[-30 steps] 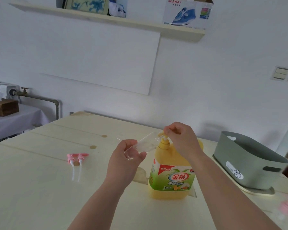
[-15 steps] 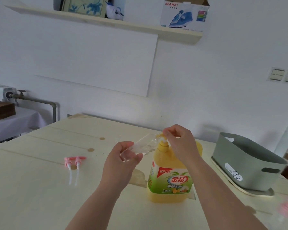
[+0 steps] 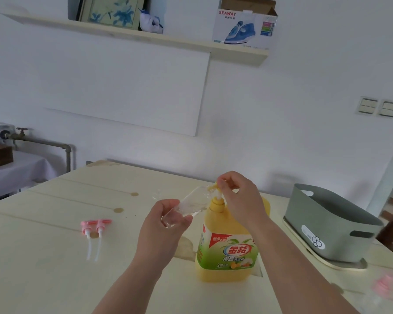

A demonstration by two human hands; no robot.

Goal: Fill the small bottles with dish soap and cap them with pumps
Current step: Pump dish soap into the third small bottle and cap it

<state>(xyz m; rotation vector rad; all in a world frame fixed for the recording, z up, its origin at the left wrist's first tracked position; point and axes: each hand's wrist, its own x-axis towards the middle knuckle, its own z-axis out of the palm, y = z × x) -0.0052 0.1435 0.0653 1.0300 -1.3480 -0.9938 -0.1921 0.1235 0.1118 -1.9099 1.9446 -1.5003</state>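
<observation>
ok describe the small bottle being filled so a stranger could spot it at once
On the pale wooden table stands a yellow dish soap jug. Tilted with its mouth at the jug's pump spout, gripped by the left hand, is the small bottle. It is clear and colourless, unlike the opaque jug.

— The desk (image 3: 55,257)?
— Pale matt wood, knots showing.
— Centre of frame?
— A clear glossy plastic bottle (image 3: 191,203); a yellow plastic jug (image 3: 227,266) with a shiny label.
— Right?
— A matt grey-green plastic bin (image 3: 327,227); upper right, a printed cardboard box (image 3: 245,28).
</observation>
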